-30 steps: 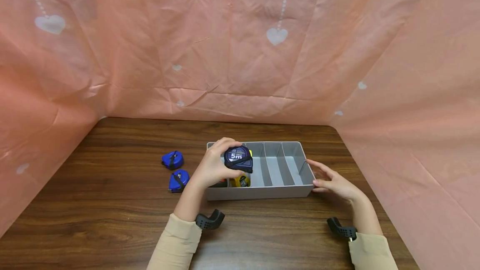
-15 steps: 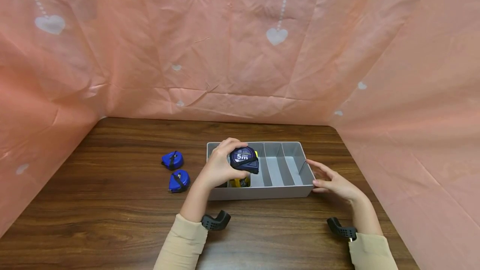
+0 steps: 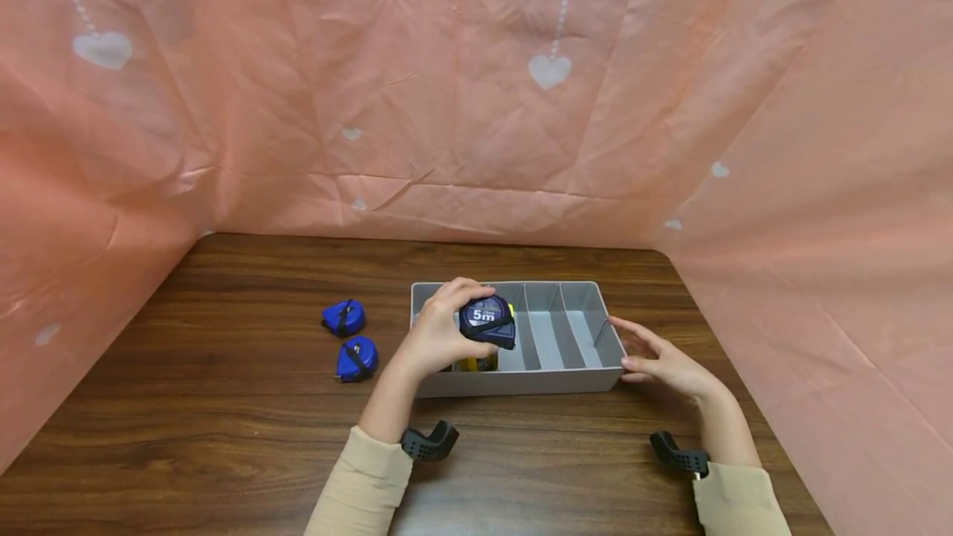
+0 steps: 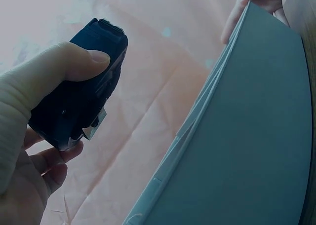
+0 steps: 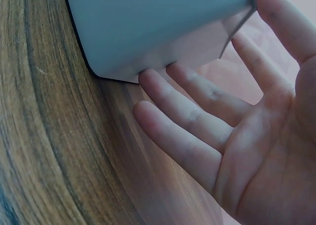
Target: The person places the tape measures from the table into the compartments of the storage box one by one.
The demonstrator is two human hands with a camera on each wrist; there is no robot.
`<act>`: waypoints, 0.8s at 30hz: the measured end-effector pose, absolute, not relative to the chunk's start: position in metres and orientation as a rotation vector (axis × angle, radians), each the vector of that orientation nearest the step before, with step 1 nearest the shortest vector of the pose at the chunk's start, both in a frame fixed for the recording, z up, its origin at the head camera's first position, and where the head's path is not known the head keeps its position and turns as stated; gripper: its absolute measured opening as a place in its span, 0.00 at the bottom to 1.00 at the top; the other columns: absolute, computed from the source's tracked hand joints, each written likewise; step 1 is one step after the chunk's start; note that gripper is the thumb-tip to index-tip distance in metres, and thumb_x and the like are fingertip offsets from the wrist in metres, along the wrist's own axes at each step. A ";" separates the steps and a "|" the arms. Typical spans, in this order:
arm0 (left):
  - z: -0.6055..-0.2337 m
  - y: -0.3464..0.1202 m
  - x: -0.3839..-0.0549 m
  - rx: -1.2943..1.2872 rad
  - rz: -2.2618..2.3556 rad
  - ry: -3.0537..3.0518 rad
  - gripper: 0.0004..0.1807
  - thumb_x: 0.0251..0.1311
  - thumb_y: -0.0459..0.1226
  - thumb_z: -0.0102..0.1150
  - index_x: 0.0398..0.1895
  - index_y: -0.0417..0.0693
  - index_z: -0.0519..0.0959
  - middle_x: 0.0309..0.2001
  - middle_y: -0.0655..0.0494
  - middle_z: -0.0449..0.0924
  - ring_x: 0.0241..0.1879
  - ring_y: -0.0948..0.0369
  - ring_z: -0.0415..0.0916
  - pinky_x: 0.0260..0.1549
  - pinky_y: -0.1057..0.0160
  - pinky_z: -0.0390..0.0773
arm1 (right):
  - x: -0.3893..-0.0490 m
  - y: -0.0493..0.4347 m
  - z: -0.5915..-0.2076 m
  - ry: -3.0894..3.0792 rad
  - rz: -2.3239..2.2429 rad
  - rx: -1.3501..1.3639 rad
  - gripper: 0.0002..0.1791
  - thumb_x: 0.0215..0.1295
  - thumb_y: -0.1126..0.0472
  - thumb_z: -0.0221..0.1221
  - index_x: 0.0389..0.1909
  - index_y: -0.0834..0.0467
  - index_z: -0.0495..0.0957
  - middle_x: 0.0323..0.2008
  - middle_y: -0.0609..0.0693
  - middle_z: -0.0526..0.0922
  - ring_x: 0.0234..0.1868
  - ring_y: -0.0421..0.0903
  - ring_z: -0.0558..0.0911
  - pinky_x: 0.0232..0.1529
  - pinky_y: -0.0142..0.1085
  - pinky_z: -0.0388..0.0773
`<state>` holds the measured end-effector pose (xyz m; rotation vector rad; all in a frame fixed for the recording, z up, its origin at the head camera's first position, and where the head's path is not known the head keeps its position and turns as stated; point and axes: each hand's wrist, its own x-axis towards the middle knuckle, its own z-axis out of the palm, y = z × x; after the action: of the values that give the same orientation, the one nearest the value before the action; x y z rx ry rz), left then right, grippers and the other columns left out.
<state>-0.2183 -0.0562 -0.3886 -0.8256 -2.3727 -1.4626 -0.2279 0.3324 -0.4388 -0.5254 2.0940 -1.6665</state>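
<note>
In the head view my left hand (image 3: 439, 331) grips a dark blue tape measure (image 3: 487, 322) marked 5m, thumb below and fingers over the top. It is held above the left half of a grey divided box (image 3: 514, 382). In the left wrist view the tape measure (image 4: 81, 92) hangs in the air beside the box wall (image 4: 247, 121), its metal hook showing. Below it a yellow tape measure (image 3: 487, 362) lies partly hidden in a compartment. My right hand (image 3: 666, 366) touches the box's right end; the right wrist view shows its fingers (image 5: 187, 111) extended against the end wall.
Two bright blue tape measures, a far one (image 3: 344, 318) and a near one (image 3: 356, 358), lie on the wooden table (image 3: 223, 404) left of the box. Thin dividers (image 3: 563, 325) split the box. A pink curtain (image 3: 447, 106) hangs behind and on both sides.
My left hand has moved right with the dark blue tape measure, then slightly down over the box. My right hand has stayed at the box's end.
</note>
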 end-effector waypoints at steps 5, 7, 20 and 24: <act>-0.391 -0.054 -0.219 -0.818 -1.432 -2.408 0.38 0.33 0.35 0.80 0.56 0.50 0.78 0.52 0.63 0.72 0.51 0.61 0.69 0.47 0.56 0.74 | -0.227 0.333 -0.439 2.102 -1.664 -0.522 0.37 0.68 0.70 0.53 0.74 0.61 0.47 0.68 0.75 0.48 0.59 0.51 0.72 0.48 0.47 0.76; -0.391 -0.053 -0.218 -0.824 -1.415 -2.420 0.38 0.33 0.36 0.80 0.56 0.50 0.78 0.53 0.62 0.72 0.52 0.61 0.69 0.47 0.55 0.74 | -0.227 0.333 -0.439 2.102 -1.666 -0.523 0.37 0.68 0.70 0.53 0.74 0.61 0.47 0.68 0.75 0.48 0.58 0.49 0.73 0.48 0.47 0.76; -0.396 -0.046 -0.219 -0.817 -1.312 -2.493 0.39 0.34 0.37 0.81 0.58 0.49 0.78 0.54 0.57 0.73 0.54 0.58 0.68 0.50 0.52 0.72 | -0.227 0.332 -0.439 2.092 -1.670 -0.525 0.37 0.68 0.70 0.53 0.74 0.61 0.47 0.68 0.75 0.48 0.57 0.48 0.74 0.49 0.47 0.76; -0.397 -0.043 -0.219 -0.833 -1.249 -2.517 0.39 0.34 0.37 0.81 0.58 0.47 0.78 0.54 0.56 0.74 0.52 0.57 0.68 0.51 0.51 0.70 | -0.228 0.332 -0.439 2.085 -1.675 -0.529 0.37 0.68 0.70 0.53 0.74 0.61 0.46 0.68 0.75 0.47 0.56 0.44 0.75 0.48 0.47 0.76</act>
<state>-0.2193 -0.0432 -0.3975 -0.8332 -2.5170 -1.2487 -0.2275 0.3320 -0.4388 -0.5294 2.0846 -1.6754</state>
